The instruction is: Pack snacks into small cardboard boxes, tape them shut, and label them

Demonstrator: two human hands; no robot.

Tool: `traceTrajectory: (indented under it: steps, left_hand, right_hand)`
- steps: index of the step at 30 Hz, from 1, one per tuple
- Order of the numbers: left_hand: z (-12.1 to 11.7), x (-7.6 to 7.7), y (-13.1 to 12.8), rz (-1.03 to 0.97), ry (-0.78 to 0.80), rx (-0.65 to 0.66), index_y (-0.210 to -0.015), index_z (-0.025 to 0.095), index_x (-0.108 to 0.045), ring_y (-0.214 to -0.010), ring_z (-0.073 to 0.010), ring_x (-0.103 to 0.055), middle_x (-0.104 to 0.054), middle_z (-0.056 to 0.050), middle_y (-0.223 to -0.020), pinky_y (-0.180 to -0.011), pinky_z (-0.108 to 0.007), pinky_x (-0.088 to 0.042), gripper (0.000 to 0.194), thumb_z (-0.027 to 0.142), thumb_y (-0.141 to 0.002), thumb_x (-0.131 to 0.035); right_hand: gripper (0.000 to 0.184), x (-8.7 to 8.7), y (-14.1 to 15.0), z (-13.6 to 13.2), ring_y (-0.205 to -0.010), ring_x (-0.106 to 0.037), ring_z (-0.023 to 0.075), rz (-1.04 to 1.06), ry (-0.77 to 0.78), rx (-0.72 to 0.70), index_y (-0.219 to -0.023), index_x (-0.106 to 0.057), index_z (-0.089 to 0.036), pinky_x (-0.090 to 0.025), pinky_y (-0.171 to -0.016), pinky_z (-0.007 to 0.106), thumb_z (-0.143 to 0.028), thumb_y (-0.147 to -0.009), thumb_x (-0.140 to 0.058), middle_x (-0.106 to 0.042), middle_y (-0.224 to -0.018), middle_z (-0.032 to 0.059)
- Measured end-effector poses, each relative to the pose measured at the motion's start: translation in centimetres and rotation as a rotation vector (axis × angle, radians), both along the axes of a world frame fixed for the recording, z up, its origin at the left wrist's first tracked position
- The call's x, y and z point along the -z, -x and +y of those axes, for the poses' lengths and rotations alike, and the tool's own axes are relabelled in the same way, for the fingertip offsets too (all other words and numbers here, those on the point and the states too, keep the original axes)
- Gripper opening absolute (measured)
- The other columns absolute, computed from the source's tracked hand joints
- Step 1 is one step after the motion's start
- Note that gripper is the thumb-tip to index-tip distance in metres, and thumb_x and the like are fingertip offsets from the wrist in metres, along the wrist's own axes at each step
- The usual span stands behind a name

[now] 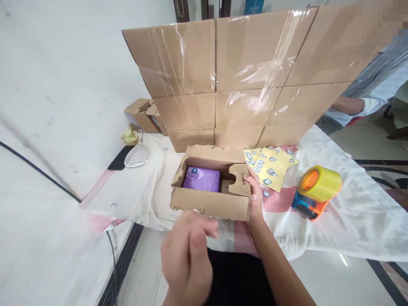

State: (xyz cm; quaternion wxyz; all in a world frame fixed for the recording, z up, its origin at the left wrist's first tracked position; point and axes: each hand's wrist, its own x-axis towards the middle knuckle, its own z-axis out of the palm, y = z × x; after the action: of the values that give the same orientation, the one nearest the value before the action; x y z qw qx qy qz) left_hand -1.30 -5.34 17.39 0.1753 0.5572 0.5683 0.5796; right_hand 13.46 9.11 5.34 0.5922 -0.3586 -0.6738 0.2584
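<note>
An open cardboard box (pixel 208 204) sits on a white cloth in front of me, with a purple packet (pixel 201 179) lying inside on its left side. My right hand (pixel 254 193) grips the box's right side, fingers bent over a folded-in flap (pixel 239 178). My left hand (pixel 188 259) hovers in the air just in front of the box's near wall, blurred, fingers loosely curled, holding nothing that I can see.
A stack of taped cartons (pixel 242 80) stands behind the box. Yellow sticker sheets (pixel 270 168) and an orange-and-blue tape dispenser (pixel 317 191) lie to the right. A white mesh object (pixel 137 155), a phone and small open cartons (pixel 143 114) sit at the left. Another person's arm (pixel 350 105) shows far right.
</note>
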Motion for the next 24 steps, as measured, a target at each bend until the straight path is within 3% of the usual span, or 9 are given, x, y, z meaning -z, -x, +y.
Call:
traceTrajectory:
  steps: [2,4,11,14,18,21,22,24]
  left_hand:
    - [1.7,0.0,0.8,-0.056,-0.003,-0.212,-0.090,0.030,-0.067,-0.067,-0.0165,-0.065,-0.065,0.001,-0.069,-0.061,-0.030,-0.054,0.030,0.031,-0.104,-0.041]
    - [2.7,-0.1,1.1,-0.092,0.010,-0.322,-0.085,0.025,-0.067,-0.065,-0.0146,-0.062,-0.063,0.001,-0.066,-0.061,-0.026,-0.052,0.033,0.035,-0.105,-0.042]
    - [2.8,-0.5,0.6,-0.114,-0.016,-0.304,-0.082,0.023,-0.067,-0.063,-0.0143,-0.060,-0.062,0.002,-0.065,-0.061,-0.025,-0.049,0.037,0.040,-0.104,-0.043]
    - [3.2,0.2,2.2,-0.075,-0.040,-0.336,-0.093,0.023,-0.068,-0.074,-0.0153,-0.063,-0.066,0.000,-0.076,-0.071,-0.027,-0.050,0.030,0.038,-0.103,-0.045]
    - [5.3,3.8,7.7,0.109,-0.164,-0.439,-0.122,0.023,-0.062,-0.110,-0.0208,-0.062,-0.068,-0.007,-0.116,-0.093,-0.033,-0.048,0.028,0.036,-0.101,-0.048]
    - [6.9,7.9,12.2,0.092,-0.151,-0.342,-0.132,0.022,-0.057,-0.119,-0.0230,-0.061,-0.061,-0.011,-0.135,-0.092,-0.035,-0.049,0.037,0.033,-0.102,-0.040]
    - [7.2,9.2,13.3,0.113,-0.128,-0.319,-0.133,0.022,-0.056,-0.121,-0.0235,-0.060,-0.059,-0.012,-0.138,-0.094,-0.036,-0.049,0.037,0.031,-0.100,-0.043]
    - [7.3,11.2,14.8,0.182,-0.137,-0.276,-0.112,0.021,-0.067,-0.117,-0.0247,-0.061,-0.067,-0.010,-0.124,-0.096,-0.039,-0.048,0.026,0.024,-0.091,-0.052]
  right_hand:
    - [0.051,-0.1,0.0,0.0,-0.149,-0.036,0.0327,0.003,-0.014,-0.017,-0.129,-0.056,-0.033,-0.029,-0.120,0.061,-0.065,-0.101,-0.027,-0.040,-0.159,0.0063]
    - [0.050,-0.1,0.0,-0.1,-0.149,-0.035,0.0326,0.009,-0.025,-0.027,-0.129,-0.056,-0.033,-0.028,-0.120,0.061,-0.063,-0.102,-0.028,-0.040,-0.159,0.0062]
    - [0.052,0.0,-0.1,-0.1,-0.150,-0.035,0.0323,0.006,-0.012,-0.012,-0.130,-0.056,-0.032,-0.028,-0.120,0.061,-0.064,-0.102,-0.026,-0.040,-0.159,0.0066]
    - [0.049,0.0,-0.1,0.0,-0.150,-0.034,0.0323,0.011,-0.037,-0.031,-0.132,-0.056,-0.033,-0.027,-0.120,0.062,-0.060,-0.103,-0.027,-0.039,-0.159,0.0056]
    - [0.048,-0.1,-0.1,-0.1,-0.149,-0.034,0.0329,0.014,-0.043,-0.038,-0.133,-0.055,-0.032,-0.026,-0.120,0.062,-0.058,-0.104,-0.028,-0.039,-0.159,0.0069]
    - [0.047,-0.2,-0.2,-0.2,-0.149,-0.035,0.0332,0.011,-0.041,-0.036,-0.131,-0.056,-0.031,-0.028,-0.119,0.062,-0.057,-0.104,-0.028,-0.040,-0.158,0.0076]
    - [0.046,-0.3,-0.2,-0.3,-0.149,-0.035,0.0332,0.010,-0.037,-0.037,-0.132,-0.055,-0.031,-0.029,-0.119,0.062,-0.057,-0.104,-0.028,-0.040,-0.158,0.0076]
    - [0.046,-0.3,-0.2,-0.4,-0.148,-0.035,0.0332,0.006,-0.024,-0.033,-0.133,-0.055,-0.032,-0.030,-0.118,0.061,-0.056,-0.105,-0.028,-0.040,-0.157,0.0074]
